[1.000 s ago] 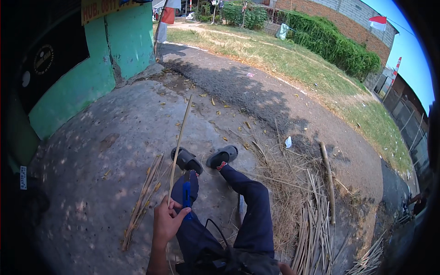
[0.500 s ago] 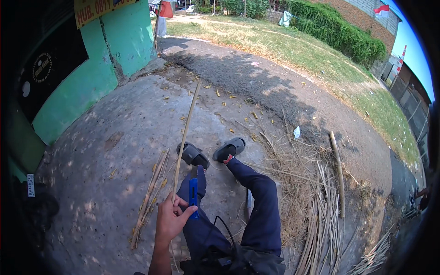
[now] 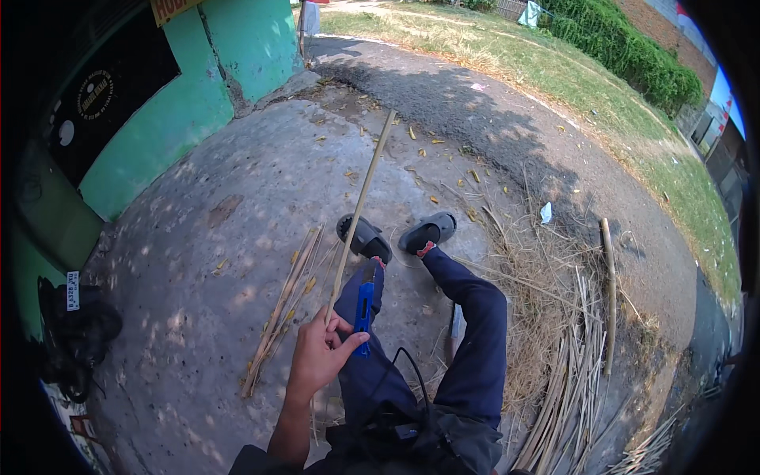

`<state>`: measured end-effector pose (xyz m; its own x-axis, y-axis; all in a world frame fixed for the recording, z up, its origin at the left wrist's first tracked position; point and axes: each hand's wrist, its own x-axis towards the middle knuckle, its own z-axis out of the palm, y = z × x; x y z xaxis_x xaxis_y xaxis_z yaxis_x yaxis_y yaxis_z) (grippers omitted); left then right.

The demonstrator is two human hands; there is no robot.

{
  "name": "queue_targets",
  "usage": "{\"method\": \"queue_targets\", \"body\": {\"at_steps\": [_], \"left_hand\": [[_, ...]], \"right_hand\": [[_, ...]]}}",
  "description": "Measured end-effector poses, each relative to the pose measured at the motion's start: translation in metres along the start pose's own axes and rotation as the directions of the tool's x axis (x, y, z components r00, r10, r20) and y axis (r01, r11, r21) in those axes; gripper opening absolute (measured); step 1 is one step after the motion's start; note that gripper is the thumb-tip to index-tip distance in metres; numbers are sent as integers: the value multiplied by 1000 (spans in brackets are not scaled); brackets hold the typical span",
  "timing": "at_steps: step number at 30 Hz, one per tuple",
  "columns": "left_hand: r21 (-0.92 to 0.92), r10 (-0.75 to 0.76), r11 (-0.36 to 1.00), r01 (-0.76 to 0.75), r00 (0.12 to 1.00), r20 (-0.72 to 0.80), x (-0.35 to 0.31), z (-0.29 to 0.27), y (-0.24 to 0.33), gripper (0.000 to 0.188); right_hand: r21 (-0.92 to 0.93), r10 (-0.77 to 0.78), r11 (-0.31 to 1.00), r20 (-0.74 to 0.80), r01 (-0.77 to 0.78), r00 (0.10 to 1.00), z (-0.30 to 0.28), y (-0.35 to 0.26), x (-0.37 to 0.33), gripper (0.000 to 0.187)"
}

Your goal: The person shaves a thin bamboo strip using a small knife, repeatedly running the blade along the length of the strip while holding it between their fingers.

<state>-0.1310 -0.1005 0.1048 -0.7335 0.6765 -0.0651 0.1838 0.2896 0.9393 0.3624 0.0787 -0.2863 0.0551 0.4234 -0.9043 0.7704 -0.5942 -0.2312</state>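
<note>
My left hand (image 3: 317, 356) is closed in front of my lap. A long, thin bamboo strip (image 3: 364, 190) runs up from its fingers, leaning away and slightly to the right. The same hand grips a blue utility knife (image 3: 364, 317), its thumb pressed on the handle's lower end and its dark tip pointing away from me. Strip and knife stand side by side, a small gap between them above the fingers. My right hand is out of view.
Thin strips (image 3: 281, 317) lie on the concrete to my left. On my right are fibre shavings (image 3: 522, 348), a bundle of split strips (image 3: 566, 388) and a thicker pole (image 3: 609, 301). Past my shoes (image 3: 364, 237) runs a paved path (image 3: 491, 119); a green wall (image 3: 150, 150) stands left.
The view has swung left and down, so the whole scene sits farther right. My left hand keeps its hold on the strip and knife; the strip leans a little more to the right.
</note>
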Motion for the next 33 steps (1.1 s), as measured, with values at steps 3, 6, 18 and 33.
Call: {"method": "queue_targets", "body": {"at_steps": [3, 6, 18, 33], "left_hand": [[57, 32, 998, -32, 999, -1, 4, 6, 12, 35], [103, 43, 994, -45, 999, 22, 0, 5, 19, 36], [50, 39, 998, -40, 999, 14, -10, 8, 16, 34], [75, 38, 996, -43, 997, 68, 3, 16, 17, 45]], "right_hand": [[0, -1, 1000, -30, 1, 1000, -6, 8, -6, 59], [-23, -13, 1000, -18, 13, 1000, -5, 4, -4, 58], [-54, -37, 998, -22, 36, 999, -9, 19, -7, 55], [23, -21, 999, -57, 22, 998, 6, 64, -18, 52]]}}
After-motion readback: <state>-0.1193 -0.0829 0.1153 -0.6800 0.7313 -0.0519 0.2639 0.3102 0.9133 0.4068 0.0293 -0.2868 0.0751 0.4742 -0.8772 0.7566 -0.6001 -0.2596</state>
